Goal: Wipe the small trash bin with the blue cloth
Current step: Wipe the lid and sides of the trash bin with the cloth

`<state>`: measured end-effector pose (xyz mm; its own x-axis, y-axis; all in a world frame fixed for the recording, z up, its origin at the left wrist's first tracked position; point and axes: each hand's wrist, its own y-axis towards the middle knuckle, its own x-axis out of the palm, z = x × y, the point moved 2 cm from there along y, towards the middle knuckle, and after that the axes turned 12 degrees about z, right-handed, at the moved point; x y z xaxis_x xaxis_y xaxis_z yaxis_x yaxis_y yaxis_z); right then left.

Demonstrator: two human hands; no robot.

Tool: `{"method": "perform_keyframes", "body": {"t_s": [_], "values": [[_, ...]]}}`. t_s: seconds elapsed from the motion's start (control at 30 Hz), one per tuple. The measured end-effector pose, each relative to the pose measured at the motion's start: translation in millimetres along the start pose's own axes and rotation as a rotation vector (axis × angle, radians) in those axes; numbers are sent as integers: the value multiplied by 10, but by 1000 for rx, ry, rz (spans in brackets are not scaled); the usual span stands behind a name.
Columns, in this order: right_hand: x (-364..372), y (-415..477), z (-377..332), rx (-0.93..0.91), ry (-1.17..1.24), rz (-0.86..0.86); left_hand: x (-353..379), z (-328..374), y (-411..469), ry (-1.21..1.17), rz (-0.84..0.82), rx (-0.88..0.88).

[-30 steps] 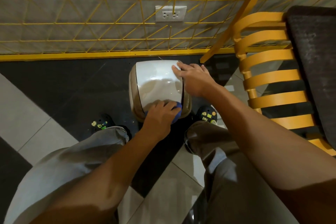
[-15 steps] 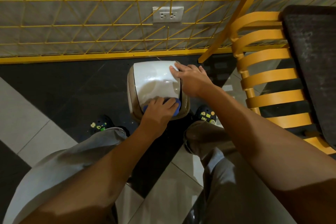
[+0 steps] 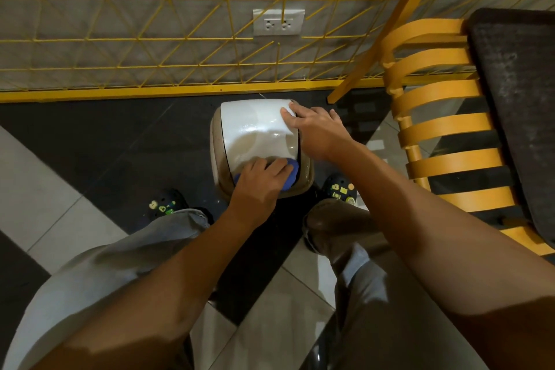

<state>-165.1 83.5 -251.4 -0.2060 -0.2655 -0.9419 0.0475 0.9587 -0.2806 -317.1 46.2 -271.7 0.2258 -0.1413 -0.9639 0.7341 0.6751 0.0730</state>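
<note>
The small trash bin (image 3: 255, 132) stands on the dark floor between my feet, beige with a glossy white swing lid. My left hand (image 3: 259, 182) presses the blue cloth (image 3: 289, 178) against the lid's near edge; only bits of the cloth show beside my fingers. My right hand (image 3: 318, 131) rests on the bin's right side, its fingers spread over the lid's far right corner.
A yellow wire grid and rail (image 3: 180, 90) line the wall just behind the bin, with a power socket (image 3: 278, 22) above. A yellow slatted chair (image 3: 444, 129) with a dark cushion stands close on the right. My shoes (image 3: 341, 188) flank the bin.
My left hand with the cloth has slid a little to the left along the lid's near edge. My right hand has kept its place on the bin.
</note>
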Motion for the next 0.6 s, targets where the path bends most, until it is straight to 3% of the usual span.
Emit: {"method": "perform_keyframes", "body": {"t_s": [0.13,0.3,0.6], "values": [[8,3,28,-8,-4,4,70,58,-179,-116,-48,-37],[48,5,32,-8,14,6,-29,150,-123,-215,123,-74],[33,18,43,-8,14,-10,32,197,188,-22,217,89]]}}
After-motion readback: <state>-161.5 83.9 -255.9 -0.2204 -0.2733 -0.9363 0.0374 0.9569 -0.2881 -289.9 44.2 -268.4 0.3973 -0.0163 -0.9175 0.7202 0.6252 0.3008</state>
